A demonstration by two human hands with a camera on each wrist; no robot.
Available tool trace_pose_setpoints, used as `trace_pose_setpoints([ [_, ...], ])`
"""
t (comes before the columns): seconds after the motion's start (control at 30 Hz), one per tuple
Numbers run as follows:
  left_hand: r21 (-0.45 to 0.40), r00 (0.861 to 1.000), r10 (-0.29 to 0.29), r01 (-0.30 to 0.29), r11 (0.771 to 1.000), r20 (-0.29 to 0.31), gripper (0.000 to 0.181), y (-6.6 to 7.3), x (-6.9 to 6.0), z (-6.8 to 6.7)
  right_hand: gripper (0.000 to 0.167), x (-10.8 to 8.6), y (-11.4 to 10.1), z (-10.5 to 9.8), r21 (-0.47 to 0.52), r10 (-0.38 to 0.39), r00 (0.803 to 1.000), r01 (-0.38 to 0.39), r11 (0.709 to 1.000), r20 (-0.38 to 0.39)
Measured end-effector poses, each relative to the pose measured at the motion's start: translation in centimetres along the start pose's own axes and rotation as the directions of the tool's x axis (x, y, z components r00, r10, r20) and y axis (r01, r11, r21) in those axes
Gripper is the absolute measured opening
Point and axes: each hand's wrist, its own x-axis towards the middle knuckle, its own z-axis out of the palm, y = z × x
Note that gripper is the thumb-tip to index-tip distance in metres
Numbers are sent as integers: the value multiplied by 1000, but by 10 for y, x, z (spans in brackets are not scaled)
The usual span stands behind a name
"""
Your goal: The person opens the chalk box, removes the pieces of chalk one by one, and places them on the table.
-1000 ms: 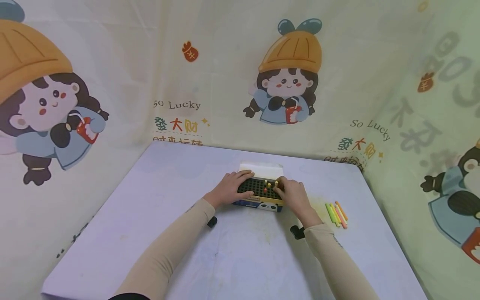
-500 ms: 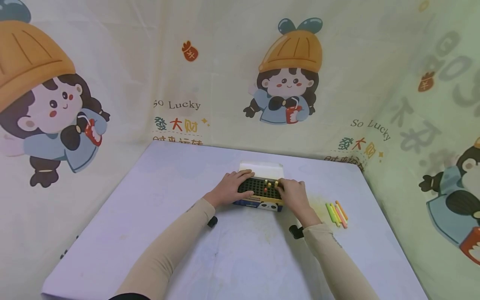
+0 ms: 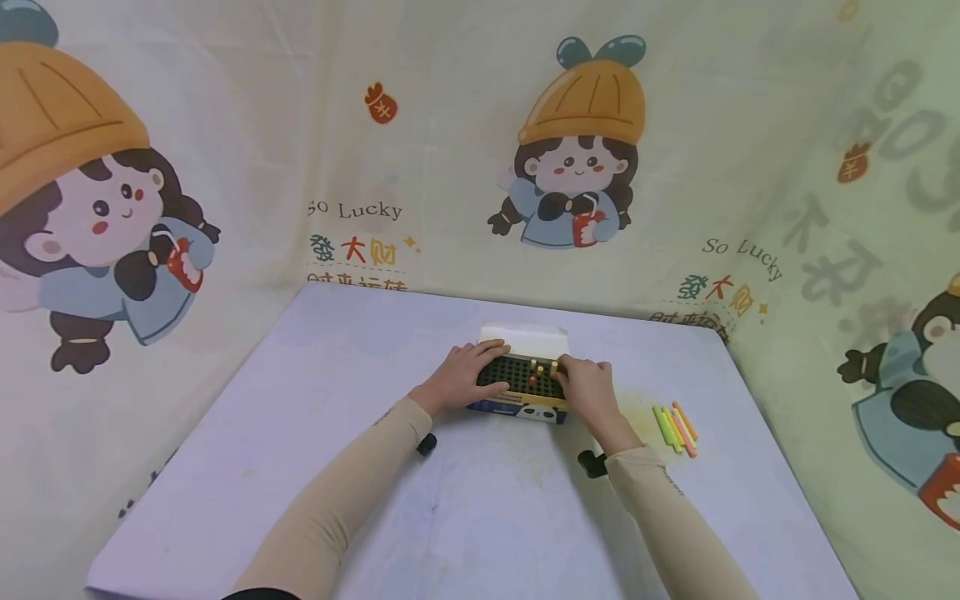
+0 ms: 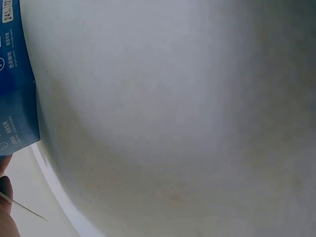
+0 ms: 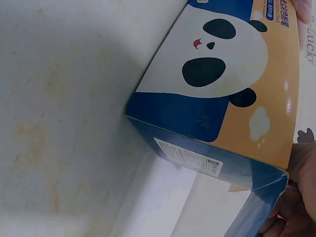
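right hand (image 3: 588, 387): has shifted only a touch since a second ago, its thumb drawn back slightly toward the right end of the box (image 3: 538, 413). its fingers are bent there, just beside a standing yellow stick (image 3: 554, 368); i cannot tell whether they are clamped on anything.

left hand (image 3: 461, 375): in the same spot as before, resting across the box's left end, thumb and fingers spread apart.

box: upright on the table (image 3: 495, 517), between the two hands, panda face on its near side, a white label (image 5: 189, 157) on its right end.

flap (image 3: 522, 340): white, turned back behind the box.

tray (image 3: 517, 387): black, full of holes, set in the top of the box; three yellow sticks and a red stick (image 3: 532, 380) stand in it.

loose chalk (image 3: 675, 429): green, yellow, pink and orange sticks lying together on the table, right of the box, well apart from it.

sleeves (image 3: 663, 500): beige, reaching in from the near side.

cloth (image 3: 450, 167): hangs behind and at both sides, printed with cartoon figures in orange hats.
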Motion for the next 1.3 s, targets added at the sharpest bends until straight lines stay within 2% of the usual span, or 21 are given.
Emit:
trace_pose_setpoints([
  [0.47,-11,1000,1,-1,1000,9,78,0,0,2,24,-2,3,1,-26,-18,1000,18,1000,-7],
  [0.73,-9,1000,-7,7,1000,3,77,3,-1,1,20,-3,2,-3,19,-26,1000,26,999,-3],
  [1.07,-6,1000,-8,8,1000,6,77,4,-1,0,15,-4,3,1,51,-13,1000,13,999,0],
  [1.3,-1,1000,-12,12,1000,4,78,3,0,1,22,-6,3,0,78,4,1000,-2,997,-19],
])
